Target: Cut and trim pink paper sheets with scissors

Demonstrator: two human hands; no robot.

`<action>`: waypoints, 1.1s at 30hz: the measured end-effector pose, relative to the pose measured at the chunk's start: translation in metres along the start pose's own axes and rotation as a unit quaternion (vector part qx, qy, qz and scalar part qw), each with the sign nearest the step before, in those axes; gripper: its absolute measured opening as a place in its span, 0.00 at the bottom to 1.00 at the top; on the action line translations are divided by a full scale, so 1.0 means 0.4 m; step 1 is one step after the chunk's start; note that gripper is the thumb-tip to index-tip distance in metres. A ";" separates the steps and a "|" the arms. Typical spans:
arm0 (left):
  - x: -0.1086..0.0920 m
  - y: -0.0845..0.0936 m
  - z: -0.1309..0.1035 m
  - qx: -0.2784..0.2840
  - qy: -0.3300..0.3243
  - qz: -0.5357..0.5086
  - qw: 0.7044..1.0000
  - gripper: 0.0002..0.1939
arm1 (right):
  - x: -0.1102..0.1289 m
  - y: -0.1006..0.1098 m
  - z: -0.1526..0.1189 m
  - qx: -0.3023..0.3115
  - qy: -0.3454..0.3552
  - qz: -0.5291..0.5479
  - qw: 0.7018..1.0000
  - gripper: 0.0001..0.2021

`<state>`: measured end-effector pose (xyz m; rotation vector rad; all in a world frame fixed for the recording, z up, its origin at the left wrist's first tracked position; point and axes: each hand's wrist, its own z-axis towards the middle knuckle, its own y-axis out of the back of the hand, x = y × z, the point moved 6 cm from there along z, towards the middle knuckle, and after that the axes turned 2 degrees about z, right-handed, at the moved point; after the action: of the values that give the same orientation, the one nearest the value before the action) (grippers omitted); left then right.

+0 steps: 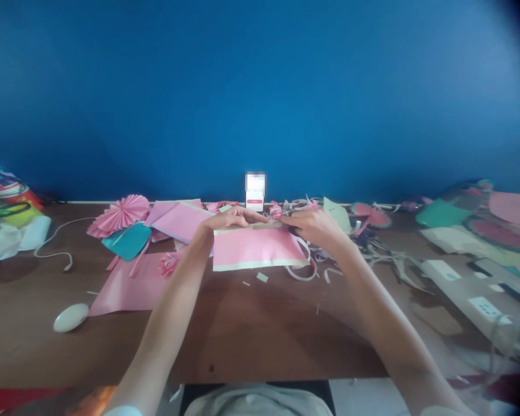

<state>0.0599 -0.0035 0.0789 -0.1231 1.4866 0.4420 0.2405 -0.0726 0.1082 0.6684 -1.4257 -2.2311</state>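
Note:
A pink sheet of paper with pale cream borders lies in front of me, its far edge under both hands. My left hand grips that edge at the left, fingers reaching right along a narrow cream strip. At the right end, my right hand has its fingers bent and closed on the same edge, the index finger pointing left. The fingertips are small and partly hidden. Just beyond the hands are pink paper roses.
A lit phone stands against the blue wall. Left are a pink paper fan, a teal paper piece, pink sheets and a white mouse. Paper scraps, ribbon loops and a power strip lie about.

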 end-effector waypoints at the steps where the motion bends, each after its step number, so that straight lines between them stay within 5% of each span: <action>1: 0.001 0.000 -0.001 0.001 0.002 0.000 1.000 0.24 | 0.001 0.001 0.000 -0.001 0.004 0.002 1.000 0.21; 33: -0.012 -0.008 -0.001 0.024 0.002 0.020 1.000 0.23 | 0.015 -0.006 0.004 -0.002 0.012 0.003 1.000 0.22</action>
<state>0.0606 -0.0075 0.0831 -0.0557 1.5038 0.4376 0.2346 -0.0740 0.1056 0.6868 -1.4082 -2.2144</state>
